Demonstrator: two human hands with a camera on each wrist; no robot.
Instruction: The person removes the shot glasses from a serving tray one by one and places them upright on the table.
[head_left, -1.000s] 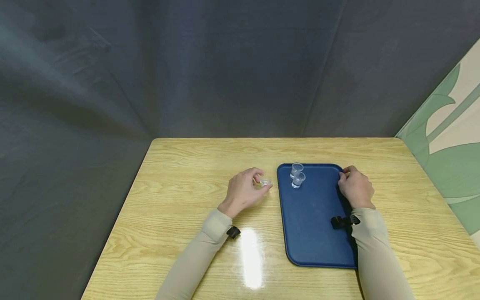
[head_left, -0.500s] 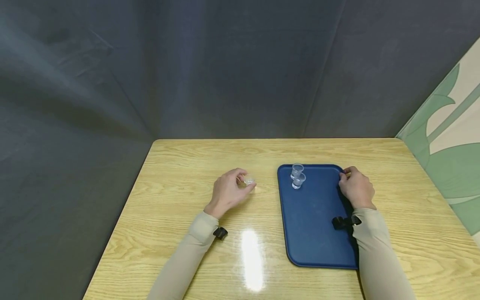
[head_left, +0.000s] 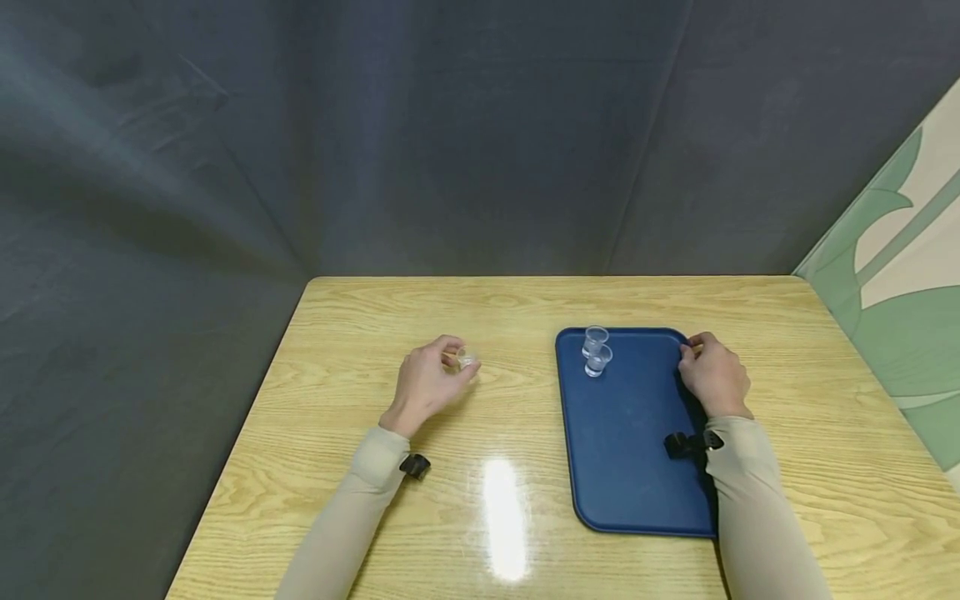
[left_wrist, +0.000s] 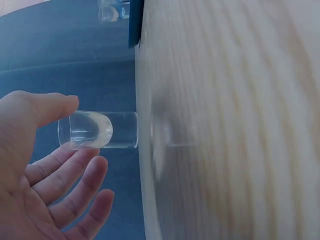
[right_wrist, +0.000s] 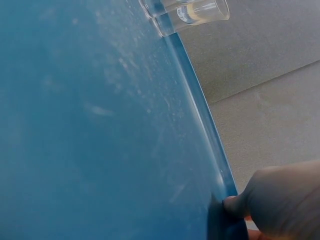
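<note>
My left hand is over the middle left of the table, pinching a small clear shot glass near its rim. In the left wrist view, the thumb is on one side of the shot glass and the fingers on the other; its thick base is close to the tabletop. My right hand grips the far right corner of a blue tray, thumb over the rim, other fingers mostly hidden. Two more clear shot glasses stand close together at the tray's far left corner, the front one overlapping the rear one.
The wooden table ends at a dark curtain behind and on the left. A panel with green leaf shapes stands on the right. My right forearm lies along the tray's right side.
My left hand has moved left with the shot glass, away from the tray. The right hand, the tray and its two shot glasses have stayed in place.
</note>
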